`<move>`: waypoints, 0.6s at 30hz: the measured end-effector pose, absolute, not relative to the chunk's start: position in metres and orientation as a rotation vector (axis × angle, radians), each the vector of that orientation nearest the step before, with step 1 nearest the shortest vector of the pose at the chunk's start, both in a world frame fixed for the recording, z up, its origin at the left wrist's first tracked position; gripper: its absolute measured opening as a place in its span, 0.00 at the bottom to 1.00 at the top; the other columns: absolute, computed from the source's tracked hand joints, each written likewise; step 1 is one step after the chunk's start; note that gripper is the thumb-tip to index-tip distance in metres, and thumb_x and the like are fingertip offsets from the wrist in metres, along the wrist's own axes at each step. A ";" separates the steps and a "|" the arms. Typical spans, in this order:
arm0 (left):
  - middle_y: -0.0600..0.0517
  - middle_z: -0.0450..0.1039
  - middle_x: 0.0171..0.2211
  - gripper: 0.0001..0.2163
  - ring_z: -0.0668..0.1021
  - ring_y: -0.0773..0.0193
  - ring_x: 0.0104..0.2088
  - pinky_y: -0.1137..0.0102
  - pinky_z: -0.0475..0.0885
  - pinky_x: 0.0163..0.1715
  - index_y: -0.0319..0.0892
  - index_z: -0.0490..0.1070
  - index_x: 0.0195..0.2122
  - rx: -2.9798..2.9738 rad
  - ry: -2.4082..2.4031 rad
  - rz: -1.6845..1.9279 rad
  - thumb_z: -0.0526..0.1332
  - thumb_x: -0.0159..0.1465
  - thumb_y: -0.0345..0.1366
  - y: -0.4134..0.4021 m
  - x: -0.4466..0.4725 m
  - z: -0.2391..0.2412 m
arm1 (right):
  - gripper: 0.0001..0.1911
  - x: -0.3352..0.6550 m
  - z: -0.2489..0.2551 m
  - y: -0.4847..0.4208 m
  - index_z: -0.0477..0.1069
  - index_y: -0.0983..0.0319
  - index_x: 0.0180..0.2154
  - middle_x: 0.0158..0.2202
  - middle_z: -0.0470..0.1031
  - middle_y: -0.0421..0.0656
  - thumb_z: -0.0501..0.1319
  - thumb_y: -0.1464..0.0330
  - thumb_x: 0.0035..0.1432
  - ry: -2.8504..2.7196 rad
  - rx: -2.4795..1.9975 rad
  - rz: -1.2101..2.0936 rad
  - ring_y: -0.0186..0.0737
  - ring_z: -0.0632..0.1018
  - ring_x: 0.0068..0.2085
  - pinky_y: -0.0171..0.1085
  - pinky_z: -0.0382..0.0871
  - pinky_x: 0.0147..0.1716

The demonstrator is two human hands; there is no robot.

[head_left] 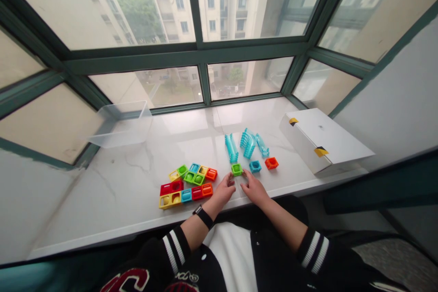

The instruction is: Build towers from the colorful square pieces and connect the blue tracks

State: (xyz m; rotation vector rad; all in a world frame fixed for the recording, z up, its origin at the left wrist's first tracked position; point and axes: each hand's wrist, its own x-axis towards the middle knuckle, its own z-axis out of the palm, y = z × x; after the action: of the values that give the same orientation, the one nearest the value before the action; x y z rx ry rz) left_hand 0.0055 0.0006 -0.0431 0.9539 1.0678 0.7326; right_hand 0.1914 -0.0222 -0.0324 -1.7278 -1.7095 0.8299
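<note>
A small green toy block (237, 169) with a hollow in its top sits on the white sill in front of me. My left hand (224, 188) has its fingertips at the block's left side. From the other side, my right hand (254, 187) reaches the block's right edge with its index finger, so the block is held between the two hands. Just behind it lies a translucent turquoise ribbed track piece (232, 148). To the right of the green block are a blue block (255, 166) and an orange-red block (271, 163).
A curved turquoise piece (247, 143) and a narrower one (262, 145) lie farther back. Several coloured blocks stand in joined rows, including a red block (171, 187), at left. A clear plastic bin (119, 139) is back left; a white box (325, 139) is at right. Windows enclose the sill.
</note>
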 end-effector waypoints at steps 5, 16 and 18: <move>0.37 0.57 0.75 0.44 0.71 0.43 0.68 0.53 0.66 0.68 0.42 0.61 0.73 0.957 1.054 0.724 0.66 0.51 0.25 0.001 0.005 -0.045 | 0.36 0.191 -0.032 -0.021 0.60 0.63 0.70 0.66 0.73 0.56 0.62 0.72 0.62 -1.722 -1.735 0.836 0.48 0.83 0.47 0.50 0.75 0.57; 0.37 0.58 0.75 0.43 0.72 0.44 0.68 0.53 0.67 0.68 0.42 0.62 0.72 0.941 1.058 0.741 0.66 0.52 0.24 0.000 0.006 -0.044 | 0.36 0.192 -0.033 -0.023 0.61 0.59 0.70 0.66 0.73 0.55 0.61 0.73 0.62 -1.749 -1.748 0.796 0.48 0.83 0.48 0.52 0.74 0.59; 0.37 0.58 0.75 0.43 0.72 0.44 0.68 0.52 0.67 0.67 0.43 0.62 0.72 0.940 1.060 0.746 0.67 0.52 0.24 0.000 0.006 -0.044 | 0.35 0.193 -0.032 -0.022 0.61 0.59 0.70 0.65 0.73 0.55 0.61 0.73 0.62 -1.743 -1.751 0.802 0.46 0.83 0.46 0.50 0.74 0.58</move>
State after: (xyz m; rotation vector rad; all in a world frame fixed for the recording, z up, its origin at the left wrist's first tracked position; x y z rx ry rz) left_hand 0.0058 0.0000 -0.0436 0.9400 1.0603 0.7457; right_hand 0.1931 -0.0224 -0.0320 -1.7515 -1.7428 0.8017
